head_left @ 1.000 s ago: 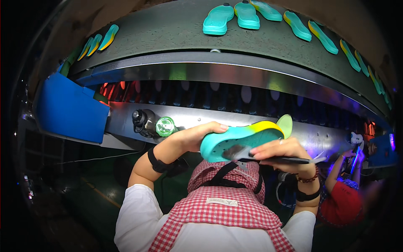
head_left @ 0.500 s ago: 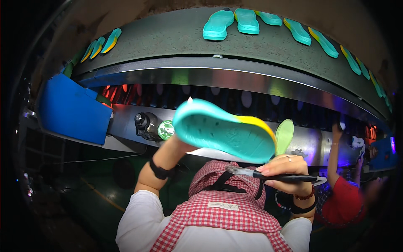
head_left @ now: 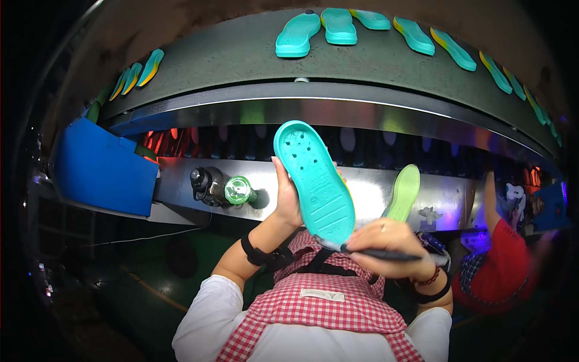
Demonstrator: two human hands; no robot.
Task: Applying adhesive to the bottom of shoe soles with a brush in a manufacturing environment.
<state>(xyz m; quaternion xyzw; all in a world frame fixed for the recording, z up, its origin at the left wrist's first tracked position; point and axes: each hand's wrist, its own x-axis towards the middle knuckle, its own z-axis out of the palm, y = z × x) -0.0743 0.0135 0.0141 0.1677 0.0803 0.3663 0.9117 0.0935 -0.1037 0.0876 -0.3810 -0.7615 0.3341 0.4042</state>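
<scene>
My left hand [head_left: 288, 196] grips a turquoise shoe sole [head_left: 316, 187] by its left side, fingers passing behind it. The sole stands nearly lengthwise, its inner face toward me, with small holes at the far end, grooves at the near end and a yellow strip along the right side. In my right hand [head_left: 389, 244] is a black-handled flat brush [head_left: 330, 244]. Its tip meets the sole's near end, though whether it presses there is blurred. A pale green sole-shaped piece [head_left: 404, 193] lies beyond my right hand on the metal ledge [head_left: 368, 181].
Several turquoise and yellow soles [head_left: 339, 27] lie on the dark conveyor belt [head_left: 229, 60] at the back. A dark bottle [head_left: 205, 186] and a green-tinted glass container [head_left: 239, 190] stand left on the ledge. A blue machine housing [head_left: 102, 166] is far left; a co-worker in red [head_left: 497, 271] is at right.
The sole has swung from lying crosswise to nearly lengthwise. My right hand has moved left, bringing the brush tip from below the sole to its near end.
</scene>
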